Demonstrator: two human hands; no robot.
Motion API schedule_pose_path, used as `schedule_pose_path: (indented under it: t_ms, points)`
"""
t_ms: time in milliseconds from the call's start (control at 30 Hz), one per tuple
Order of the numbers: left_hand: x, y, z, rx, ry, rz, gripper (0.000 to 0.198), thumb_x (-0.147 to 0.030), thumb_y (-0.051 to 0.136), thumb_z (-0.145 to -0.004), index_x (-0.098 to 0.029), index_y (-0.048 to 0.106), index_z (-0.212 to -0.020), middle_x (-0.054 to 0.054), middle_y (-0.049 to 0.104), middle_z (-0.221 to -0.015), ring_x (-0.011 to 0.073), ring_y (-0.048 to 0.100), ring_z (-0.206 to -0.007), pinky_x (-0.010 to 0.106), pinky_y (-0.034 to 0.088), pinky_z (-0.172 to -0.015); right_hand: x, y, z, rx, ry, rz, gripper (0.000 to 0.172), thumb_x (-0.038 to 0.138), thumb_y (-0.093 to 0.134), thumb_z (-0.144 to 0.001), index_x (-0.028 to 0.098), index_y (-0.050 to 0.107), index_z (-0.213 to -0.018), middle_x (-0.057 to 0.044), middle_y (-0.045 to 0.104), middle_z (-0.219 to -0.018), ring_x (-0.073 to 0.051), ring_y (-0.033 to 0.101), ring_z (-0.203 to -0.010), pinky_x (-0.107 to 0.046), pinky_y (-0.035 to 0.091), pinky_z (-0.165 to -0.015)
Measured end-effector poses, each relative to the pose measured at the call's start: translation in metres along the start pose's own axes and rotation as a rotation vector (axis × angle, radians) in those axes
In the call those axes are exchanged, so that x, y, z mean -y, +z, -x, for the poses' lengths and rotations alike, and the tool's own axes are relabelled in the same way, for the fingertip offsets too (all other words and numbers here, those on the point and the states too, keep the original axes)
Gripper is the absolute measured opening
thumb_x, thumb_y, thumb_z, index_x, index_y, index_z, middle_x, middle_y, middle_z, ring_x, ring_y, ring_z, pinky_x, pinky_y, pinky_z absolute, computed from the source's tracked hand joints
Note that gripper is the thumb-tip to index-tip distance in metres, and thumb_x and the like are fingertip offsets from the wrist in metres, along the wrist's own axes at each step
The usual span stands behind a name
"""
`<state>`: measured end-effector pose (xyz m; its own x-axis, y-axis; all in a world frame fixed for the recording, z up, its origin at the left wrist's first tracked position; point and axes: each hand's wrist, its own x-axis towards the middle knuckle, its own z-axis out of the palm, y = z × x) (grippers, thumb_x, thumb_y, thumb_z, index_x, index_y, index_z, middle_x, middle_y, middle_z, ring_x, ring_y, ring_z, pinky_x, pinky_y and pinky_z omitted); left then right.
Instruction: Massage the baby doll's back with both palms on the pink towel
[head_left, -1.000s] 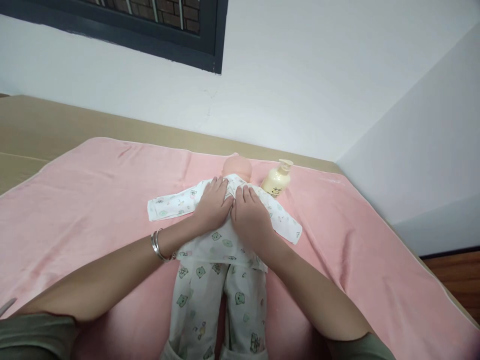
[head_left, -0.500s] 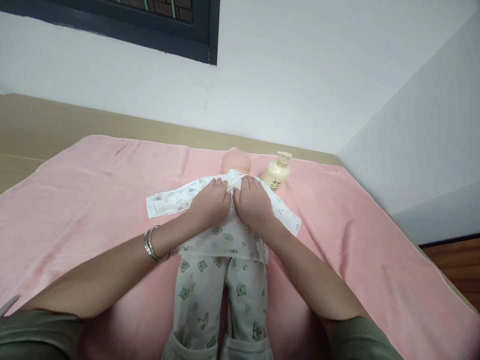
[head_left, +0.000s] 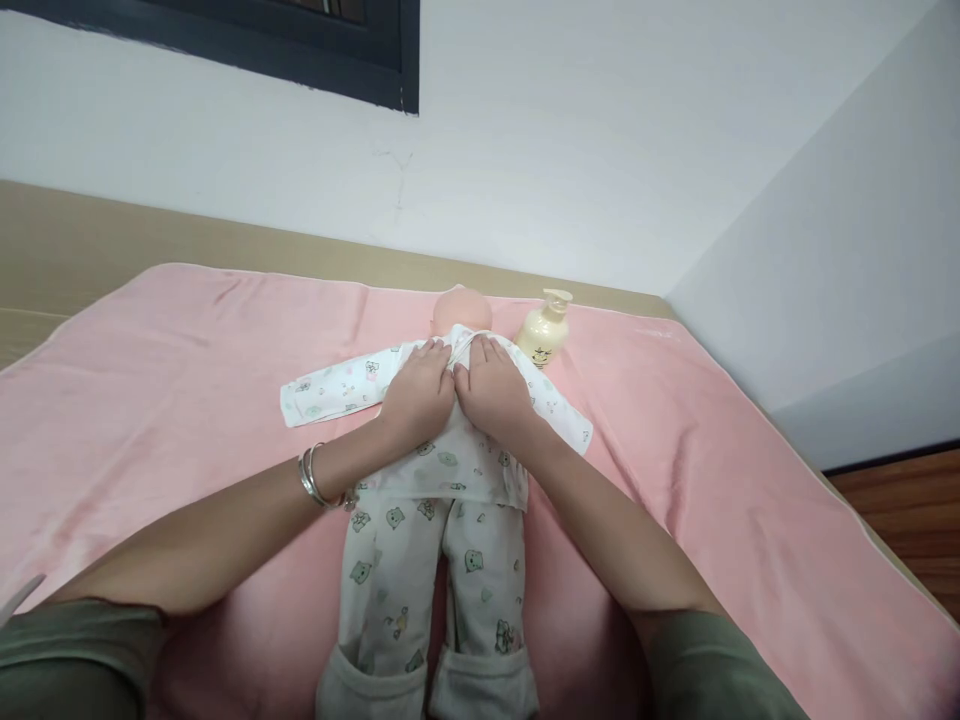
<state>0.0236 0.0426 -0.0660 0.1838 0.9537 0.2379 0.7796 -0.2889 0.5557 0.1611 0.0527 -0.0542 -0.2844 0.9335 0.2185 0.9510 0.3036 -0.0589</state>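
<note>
A doll (head_left: 462, 310) lies on its back or front, I cannot tell which, its bald head away from me. It wears a white patterned top (head_left: 450, 470) with both sleeves spread out and matching trousers (head_left: 397, 570). My left hand (head_left: 420, 392) rests on the left of the chest, its fingers together on the cloth near the neckline. Beside it, thumb close to the left one, my right hand (head_left: 495, 388) lies over the right of the chest, its fingertips at the neckline. Whether the fingers pinch the fabric is hidden beneath them.
A cream pump bottle (head_left: 544, 330) stands just right of the doll's head. Under everything spreads a pink blanket (head_left: 202, 360) on a wooden surface (head_left: 150, 225). Behind are a white wall (head_left: 525, 150) and a dark window frame (head_left: 390, 60).
The whole view has shifted slightly, so the scene sits a little higher and further left. Both hands stay at the neckline, with little movement against the top.
</note>
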Motion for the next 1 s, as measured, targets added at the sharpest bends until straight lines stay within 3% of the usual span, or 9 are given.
schedule_pose_path:
  t_ms: [100,300,400,567,633,733,900,1000]
  points:
    - [0.004,-0.001,-0.008,0.052,-0.047,0.059,0.049,-0.023,0.032,-0.096,-0.01,0.059,-0.135,0.016,0.055,-0.154,0.0265,0.047,-0.149,0.045,0.038,-0.128,0.014,0.0,0.015,-0.028,-0.055,0.082,0.054,0.026,0.031,-0.104,-0.005,0.054,-0.143,-0.028,0.06,-0.143,-0.035,0.056,-0.136,-0.05,0.042,-0.121]
    - [0.011,-0.004,-0.024,0.02,-0.055,0.039,0.041,-0.022,0.033,-0.091,-0.011,0.065,-0.114,0.019,0.07,-0.125,0.0306,0.064,-0.12,0.048,0.049,-0.112,0.024,0.006,0.032,-0.119,-0.203,0.184,0.051,0.017,0.032,-0.102,-0.002,0.056,-0.143,-0.024,0.062,-0.142,-0.034,0.056,-0.138,-0.048,0.038,-0.126]
    - [0.013,0.005,-0.016,-0.073,-0.001,0.036,0.043,-0.023,0.033,-0.092,-0.011,0.067,-0.114,0.017,0.071,-0.124,0.0299,0.064,-0.119,0.048,0.049,-0.113,0.011,0.008,0.016,-0.102,-0.156,0.066,0.051,0.022,0.029,-0.104,0.0,0.058,-0.14,-0.022,0.062,-0.144,-0.031,0.055,-0.14,-0.045,0.04,-0.125]
    - [0.015,0.017,-0.006,-0.179,0.066,0.06,0.049,-0.022,0.033,-0.093,-0.011,0.069,-0.124,0.013,0.067,-0.14,0.0262,0.058,-0.135,0.045,0.042,-0.124,0.003,0.001,-0.002,-0.004,-0.02,-0.018,0.056,0.032,0.032,-0.106,-0.007,0.055,-0.139,-0.029,0.055,-0.149,-0.036,0.048,-0.146,-0.048,0.039,-0.124]
    - [0.014,0.015,-0.007,-0.145,0.05,0.046,0.051,-0.022,0.032,-0.094,-0.009,0.067,-0.128,0.015,0.066,-0.141,0.0273,0.058,-0.134,0.045,0.043,-0.123,0.005,-0.002,-0.002,0.007,0.002,-0.03,0.051,0.032,0.034,-0.105,-0.002,0.06,-0.133,-0.025,0.063,-0.139,-0.034,0.057,-0.136,-0.045,0.043,-0.119]
    - [0.008,0.004,-0.012,-0.034,0.03,-0.034,0.048,-0.02,0.031,-0.093,-0.009,0.067,-0.123,0.016,0.068,-0.135,0.0291,0.06,-0.13,0.045,0.045,-0.118,0.009,-0.007,-0.001,0.046,0.074,-0.027,0.044,0.032,0.036,-0.104,0.006,0.065,-0.124,-0.019,0.072,-0.12,-0.03,0.068,-0.115,-0.04,0.054,-0.1]
    - [-0.001,-0.011,-0.02,0.118,-0.118,-0.186,0.044,-0.023,0.03,-0.093,-0.014,0.071,-0.108,0.017,0.074,-0.116,0.0333,0.069,-0.11,0.045,0.055,-0.094,0.011,-0.016,-0.007,0.163,0.063,0.074,0.034,0.02,0.038,-0.099,0.014,0.071,-0.099,-0.015,0.075,-0.098,-0.026,0.073,-0.095,-0.033,0.054,-0.075]
    - [0.0,-0.014,-0.029,0.173,-0.173,-0.229,0.044,-0.027,0.031,-0.094,-0.016,0.074,-0.101,0.017,0.075,-0.113,0.0345,0.071,-0.105,0.044,0.055,-0.087,0.014,-0.022,-0.015,0.233,0.064,0.093,0.03,0.013,0.043,-0.094,0.015,0.072,-0.089,-0.015,0.075,-0.092,-0.026,0.073,-0.092,-0.031,0.053,-0.074]
